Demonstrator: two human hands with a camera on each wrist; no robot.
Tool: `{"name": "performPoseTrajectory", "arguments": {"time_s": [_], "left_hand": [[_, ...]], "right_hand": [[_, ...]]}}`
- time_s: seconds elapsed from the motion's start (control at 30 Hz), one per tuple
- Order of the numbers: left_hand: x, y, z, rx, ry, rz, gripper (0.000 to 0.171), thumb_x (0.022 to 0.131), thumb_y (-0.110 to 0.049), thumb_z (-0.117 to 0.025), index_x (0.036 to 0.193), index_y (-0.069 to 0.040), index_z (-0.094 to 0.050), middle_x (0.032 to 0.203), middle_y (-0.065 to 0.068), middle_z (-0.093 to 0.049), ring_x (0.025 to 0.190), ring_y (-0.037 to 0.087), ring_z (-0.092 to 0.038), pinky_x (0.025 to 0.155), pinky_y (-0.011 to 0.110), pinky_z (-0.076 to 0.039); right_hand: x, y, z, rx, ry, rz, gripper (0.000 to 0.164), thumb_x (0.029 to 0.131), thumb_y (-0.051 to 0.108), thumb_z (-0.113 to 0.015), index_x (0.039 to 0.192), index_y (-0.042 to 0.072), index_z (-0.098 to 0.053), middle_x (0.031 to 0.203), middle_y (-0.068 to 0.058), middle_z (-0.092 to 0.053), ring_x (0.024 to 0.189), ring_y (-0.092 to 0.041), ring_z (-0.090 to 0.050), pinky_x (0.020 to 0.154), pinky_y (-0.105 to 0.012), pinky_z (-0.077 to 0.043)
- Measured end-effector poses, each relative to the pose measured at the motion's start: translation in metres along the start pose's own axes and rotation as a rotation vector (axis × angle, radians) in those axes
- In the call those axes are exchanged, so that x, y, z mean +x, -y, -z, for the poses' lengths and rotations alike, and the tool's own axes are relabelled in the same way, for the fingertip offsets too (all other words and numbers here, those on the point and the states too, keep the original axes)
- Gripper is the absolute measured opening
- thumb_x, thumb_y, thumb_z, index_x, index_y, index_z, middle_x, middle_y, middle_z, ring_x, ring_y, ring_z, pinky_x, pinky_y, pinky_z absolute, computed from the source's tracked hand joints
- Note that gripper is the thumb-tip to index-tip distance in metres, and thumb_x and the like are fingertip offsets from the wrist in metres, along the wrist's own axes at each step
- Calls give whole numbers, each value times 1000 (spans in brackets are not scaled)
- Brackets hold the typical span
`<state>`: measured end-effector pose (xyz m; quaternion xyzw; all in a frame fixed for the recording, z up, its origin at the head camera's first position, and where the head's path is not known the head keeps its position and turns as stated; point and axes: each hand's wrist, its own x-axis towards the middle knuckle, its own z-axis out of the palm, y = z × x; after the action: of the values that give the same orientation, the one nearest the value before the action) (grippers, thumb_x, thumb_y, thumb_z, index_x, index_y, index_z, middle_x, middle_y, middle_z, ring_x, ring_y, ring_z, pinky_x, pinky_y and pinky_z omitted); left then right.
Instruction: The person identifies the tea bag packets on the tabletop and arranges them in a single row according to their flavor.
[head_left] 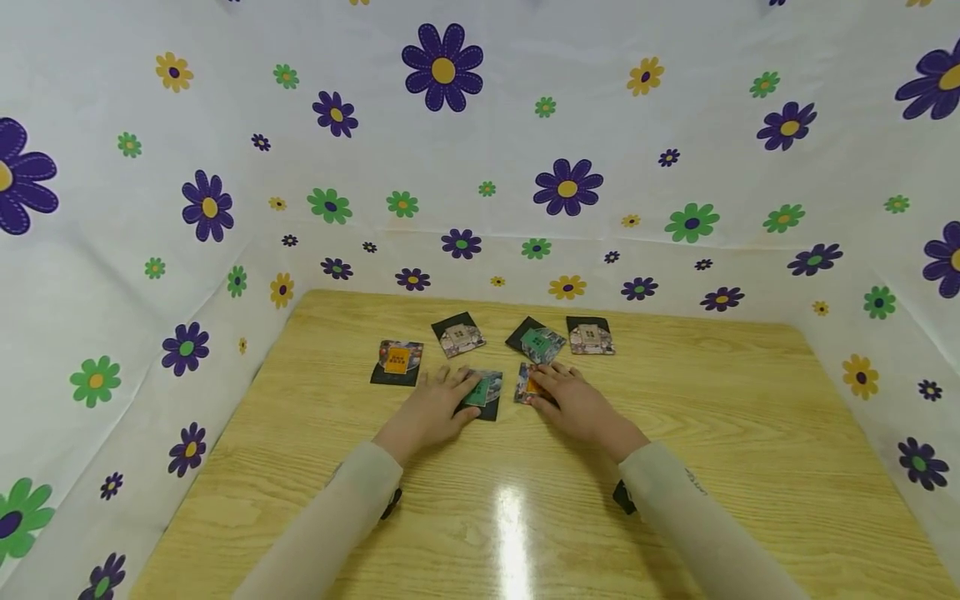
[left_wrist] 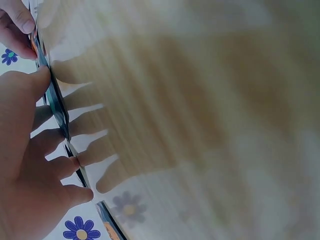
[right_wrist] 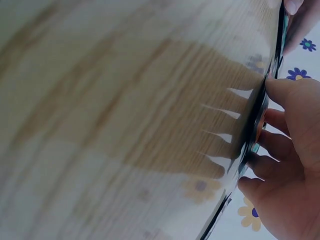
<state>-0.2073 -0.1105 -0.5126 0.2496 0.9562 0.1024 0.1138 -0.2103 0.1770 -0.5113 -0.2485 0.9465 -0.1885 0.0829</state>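
My left hand (head_left: pixel 435 408) rests on a flat black square packet with a green label (head_left: pixel 491 393), its fingers spread over the left part. To the right, my right hand (head_left: pixel 581 410) touches a packet with an orange label (head_left: pixel 522 385), covering much of it. In the left wrist view, the left thumb and fingers lie along the thin packet edge (left_wrist: pixel 57 107). From the right wrist, the right fingers (right_wrist: pixel 272 142) bend slightly and their tips touch the packet edge (right_wrist: pixel 257 107). Neither hand visibly lifts a packet.
Around the hands lie an orange-labelled packet (head_left: pixel 397 362) at left, two beige-labelled ones (head_left: pixel 459 334) (head_left: pixel 591 336) at the back, and a green-labelled one (head_left: pixel 537 340) between those. The wooden table (head_left: pixel 720 433) meets flower-printed cloth (head_left: pixel 495 150) at the back and sides.
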Motion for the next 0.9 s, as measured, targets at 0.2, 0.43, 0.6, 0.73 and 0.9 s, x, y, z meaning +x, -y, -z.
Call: {"name": "performPoseTrajectory", "arguments": {"time_s": [0.2, 0.43, 0.6, 0.73, 0.9], "left_hand": [[-15, 6, -5, -6, -3, -11, 67, 111, -52, -45, 169, -25, -27, 174, 11, -29, 160, 45, -24, 124, 73, -21], [-35, 6, -8, -8, -4, -9, 68, 110, -52, -46, 170, -26, -27, 174, 10, -29, 160, 46, -24, 124, 73, -21], [-49, 9, -13, -19, -11, -12, 67, 111, -52, -46, 170, -25, -27, 175, 10, -28, 160, 46, -24, 125, 72, -21], [-60, 10, -15, -46, -14, -11, 68, 110, -52, -47, 169, -25, -28, 175, 10, -28, 160, 47, -24, 125, 73, -21], [-68, 10, -14, -63, -25, -18, 67, 110, -51, -48, 169, -23, -31, 174, 12, -30, 158, 51, -26, 122, 76, -22]], "right_hand": [[0, 0, 0, -2, 0, 2, 59, 111, 32, -54, 160, 2, -43, 166, -25, -40, 156, -51, -29, 127, -66, -23], [0, 0, 0, -1, -12, 12, 59, 111, 32, -55, 160, 1, -44, 165, -26, -41, 156, -51, -30, 127, -67, -23], [-1, 2, 0, 6, -14, 16, 58, 111, 31, -55, 159, 0, -44, 164, -27, -41, 156, -52, -30, 127, -67, -23], [-2, 3, 1, 10, -9, 11, 58, 111, 30, -55, 160, 0, -43, 165, -27, -40, 156, -52, -29, 127, -67, -22], [0, 5, -1, -1, -7, 0, 59, 111, 32, -55, 160, 1, -43, 166, -26, -40, 156, -52, -28, 127, -66, -22]]}}
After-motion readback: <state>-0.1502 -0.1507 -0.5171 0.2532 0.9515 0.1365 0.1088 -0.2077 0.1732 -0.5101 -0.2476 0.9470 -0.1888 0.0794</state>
